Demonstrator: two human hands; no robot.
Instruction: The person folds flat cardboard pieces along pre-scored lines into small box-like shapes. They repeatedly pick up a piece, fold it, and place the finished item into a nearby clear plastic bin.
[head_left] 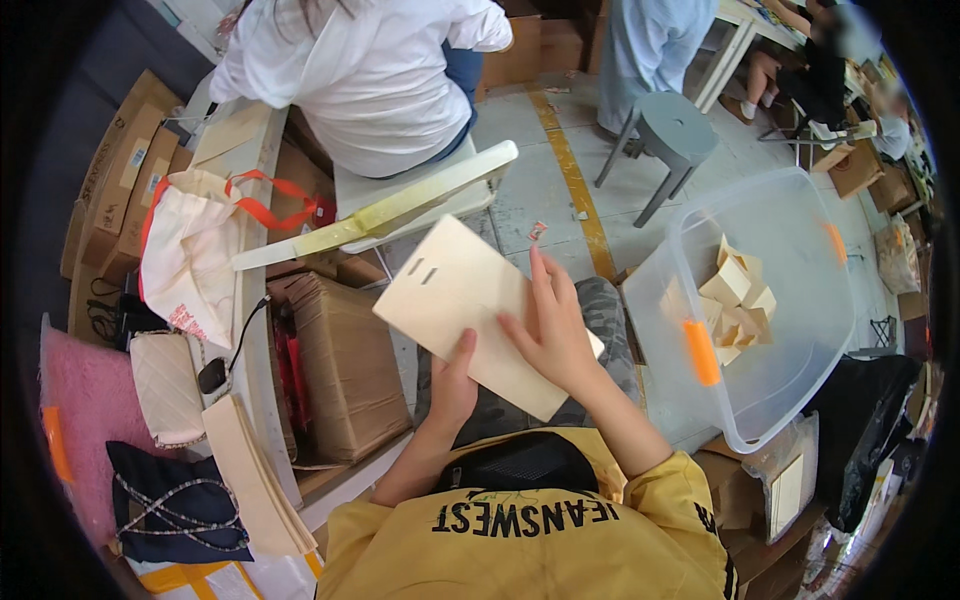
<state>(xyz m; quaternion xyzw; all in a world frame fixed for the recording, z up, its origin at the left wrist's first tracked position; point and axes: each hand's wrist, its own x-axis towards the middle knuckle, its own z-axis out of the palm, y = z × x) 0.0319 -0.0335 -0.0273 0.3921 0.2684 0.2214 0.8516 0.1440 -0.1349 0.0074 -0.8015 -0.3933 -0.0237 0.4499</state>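
Observation:
A flat, pale wooden board (455, 275) with two short slots near its upper left corner is tilted over my lap. My left hand (455, 390) grips its lower left edge, thumb lying on top and the other fingers hidden underneath. My right hand (553, 330) lies over the board's right side, its thumb on the surface and its fingers stretched out. A small red and white scrap (538, 231) shows just beyond the right fingertips; I cannot tell whether they touch it.
At right stands a clear plastic bin (790, 395) with several pale wooden pieces (738, 295). A brown carton (350, 340), a cloth bag (195, 250) and a stack of long pale boards (250, 480) are at left. Ahead are a seated person in white and a grey stool (677, 130).

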